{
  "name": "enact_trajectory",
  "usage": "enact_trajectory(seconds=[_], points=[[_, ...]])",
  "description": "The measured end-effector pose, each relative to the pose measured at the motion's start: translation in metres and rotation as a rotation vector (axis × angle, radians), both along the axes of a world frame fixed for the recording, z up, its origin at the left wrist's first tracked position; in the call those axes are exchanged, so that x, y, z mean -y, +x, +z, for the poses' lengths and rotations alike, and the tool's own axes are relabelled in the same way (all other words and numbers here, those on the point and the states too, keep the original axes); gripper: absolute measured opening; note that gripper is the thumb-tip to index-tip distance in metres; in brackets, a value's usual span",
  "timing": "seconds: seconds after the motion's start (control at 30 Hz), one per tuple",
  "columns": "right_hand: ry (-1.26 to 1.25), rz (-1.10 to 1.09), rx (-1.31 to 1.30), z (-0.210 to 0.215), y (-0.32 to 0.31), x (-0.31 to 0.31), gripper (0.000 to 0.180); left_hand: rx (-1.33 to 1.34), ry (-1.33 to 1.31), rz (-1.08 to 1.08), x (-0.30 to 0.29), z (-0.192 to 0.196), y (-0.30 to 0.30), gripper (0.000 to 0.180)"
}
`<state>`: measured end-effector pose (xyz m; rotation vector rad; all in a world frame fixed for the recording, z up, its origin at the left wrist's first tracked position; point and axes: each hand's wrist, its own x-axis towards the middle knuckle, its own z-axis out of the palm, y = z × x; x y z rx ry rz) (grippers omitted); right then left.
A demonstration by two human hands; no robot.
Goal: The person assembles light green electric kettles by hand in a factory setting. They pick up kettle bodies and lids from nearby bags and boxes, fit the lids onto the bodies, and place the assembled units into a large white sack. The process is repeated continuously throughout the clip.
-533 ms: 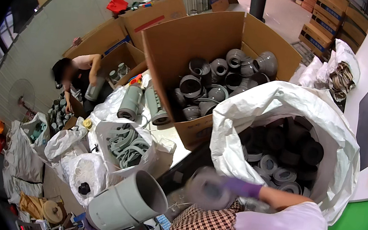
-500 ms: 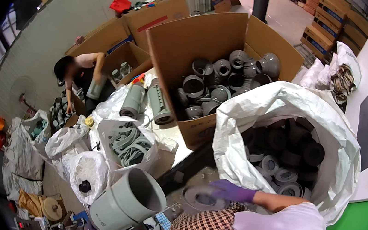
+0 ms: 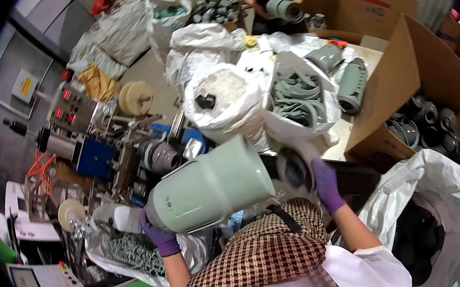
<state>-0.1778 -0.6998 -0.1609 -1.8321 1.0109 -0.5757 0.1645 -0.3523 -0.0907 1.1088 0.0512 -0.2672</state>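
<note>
Two items are in hand: the left hand (image 3: 162, 239), in a purple glove, grasps the lower end of a grey-green plastic cylinder (image 3: 219, 183), some fingers hidden beneath it, and the right hand (image 3: 326, 186), gloved alike, grips the outer edge of a dark grey plastic ring (image 3: 296, 168), which is blurred. The cylinder slants up before the checked apron (image 3: 268, 250); holding it by its lower end probably leaves the upper end, turned toward the ring, unobstructed. Whether cylinder and ring touch cannot be told. An edge grip seems to leave the ring's centre uncovered. At the right, a white sack (image 3: 385, 187) of dark parts (image 3: 418, 238) stands near the right arm, mouth spread wide, presumably for easy reaching. Beyond the cylinder, curved grey-green strips (image 3: 300, 97) fill a smaller white bag (image 3: 295, 132).
</note>
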Motion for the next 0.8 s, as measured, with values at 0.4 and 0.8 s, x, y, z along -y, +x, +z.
enact_trajectory(seconds=[0.4,0.8], points=[[-0.288,0.151,0.549,0.074,0.129,0.049,0.044,-0.113,-0.117,0.024,0.073,-0.016,0.014,0.032],[0.525,0.012,0.256,-0.002,0.157,0.172,0.055,0.952,0.8,-0.093,0.273,0.145,0.02,0.041]])
